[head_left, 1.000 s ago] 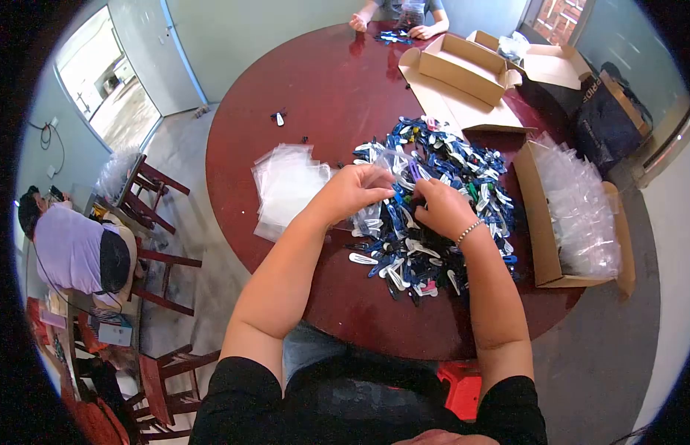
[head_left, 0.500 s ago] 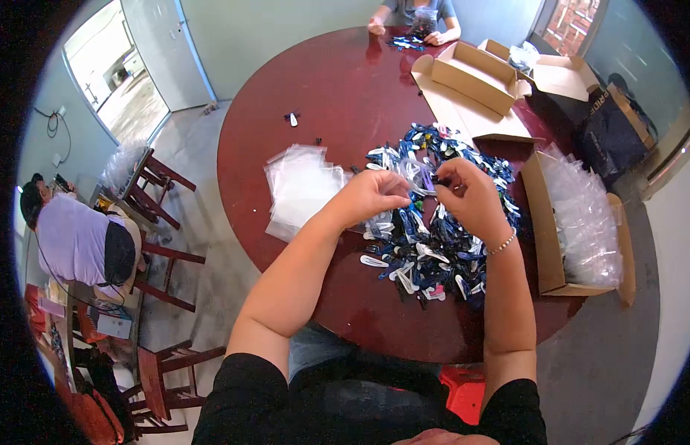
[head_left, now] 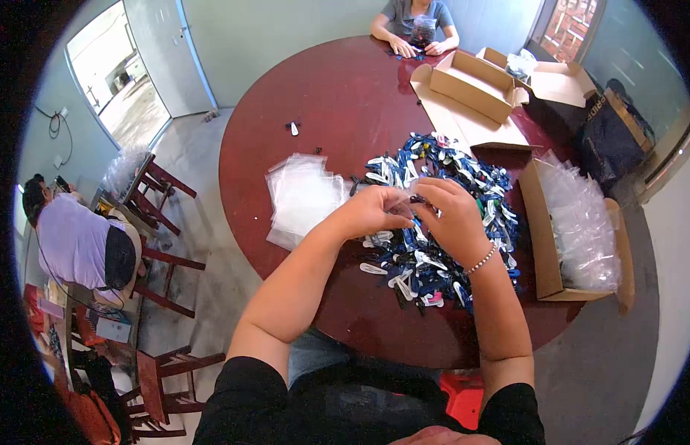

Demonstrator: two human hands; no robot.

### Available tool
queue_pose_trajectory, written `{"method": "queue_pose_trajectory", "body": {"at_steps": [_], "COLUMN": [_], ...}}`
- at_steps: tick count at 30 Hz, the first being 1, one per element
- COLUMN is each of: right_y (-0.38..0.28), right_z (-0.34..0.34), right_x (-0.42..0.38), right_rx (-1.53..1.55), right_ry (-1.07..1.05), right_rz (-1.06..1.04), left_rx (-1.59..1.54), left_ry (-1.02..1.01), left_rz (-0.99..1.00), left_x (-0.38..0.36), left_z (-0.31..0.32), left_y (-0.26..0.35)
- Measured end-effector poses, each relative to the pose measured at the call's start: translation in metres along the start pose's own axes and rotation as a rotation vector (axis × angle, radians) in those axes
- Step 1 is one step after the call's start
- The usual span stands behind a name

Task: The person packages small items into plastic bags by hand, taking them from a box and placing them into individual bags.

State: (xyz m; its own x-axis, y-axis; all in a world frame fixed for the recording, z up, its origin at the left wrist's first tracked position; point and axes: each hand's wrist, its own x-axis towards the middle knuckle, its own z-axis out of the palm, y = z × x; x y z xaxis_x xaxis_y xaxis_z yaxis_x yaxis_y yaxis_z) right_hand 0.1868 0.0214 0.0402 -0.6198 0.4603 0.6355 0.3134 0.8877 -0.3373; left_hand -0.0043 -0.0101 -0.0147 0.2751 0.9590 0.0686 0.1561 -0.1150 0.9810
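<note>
My left hand (head_left: 369,211) is closed on a small clear plastic bag (head_left: 401,208), partly hidden by the fingers. Against the bag's mouth, my right hand (head_left: 452,216) pinches a dark hair clip (head_left: 418,199); most of it is covered by my fingertips. Both hands are nearly touching above a large pile of snap hair clips (head_left: 426,276), mostly dark blue, black and white. Left of the pile lies a spread stack of flat clear bags (head_left: 304,200), beside my left wrist.
A cardboard box (head_left: 546,245) of filled clear bags stands right on the round red table (head_left: 286,89). Open cardboard boxes (head_left: 471,89) lie at the back. A loose white clip (head_left: 294,129) sits far left. Opposite, a person (head_left: 415,30) handles clips; another person (head_left: 85,237) sits left.
My right hand has moved left and down, bringing its fingers to the bag in my left hand. The purple piece between my hands is now hidden. The person opposite has lowered a hand to the table.
</note>
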Motion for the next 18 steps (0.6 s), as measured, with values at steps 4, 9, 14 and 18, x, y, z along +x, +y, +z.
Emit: {"method": "queue_pose_trajectory", "body": {"at_steps": [4, 9, 14, 18], "right_y": [0.004, 0.025, 0.048, 0.056], "right_z": [0.004, -0.007, -0.010, 0.008], "right_x": [0.000, -0.002, -0.010, -0.018], "right_rx": [0.132, 0.136, -0.018, 0.006], "right_ry": [0.110, 0.140, -0.126, -0.282], "right_rz": [0.055, 0.219, 0.322, 0.252], "left_rx": [-0.069, -0.092, -0.273, -0.285], "left_ry": [-0.034, 0.164, 0.301, 0.300], "left_rz": [0.017, -0.160, -0.133, -0.148], "left_x": [0.000, -0.005, -0.008, -0.007], "left_z": [0.000, -0.008, -0.010, -0.009], "left_y": [0.000, 0.012, 0.017, 0.016]}}
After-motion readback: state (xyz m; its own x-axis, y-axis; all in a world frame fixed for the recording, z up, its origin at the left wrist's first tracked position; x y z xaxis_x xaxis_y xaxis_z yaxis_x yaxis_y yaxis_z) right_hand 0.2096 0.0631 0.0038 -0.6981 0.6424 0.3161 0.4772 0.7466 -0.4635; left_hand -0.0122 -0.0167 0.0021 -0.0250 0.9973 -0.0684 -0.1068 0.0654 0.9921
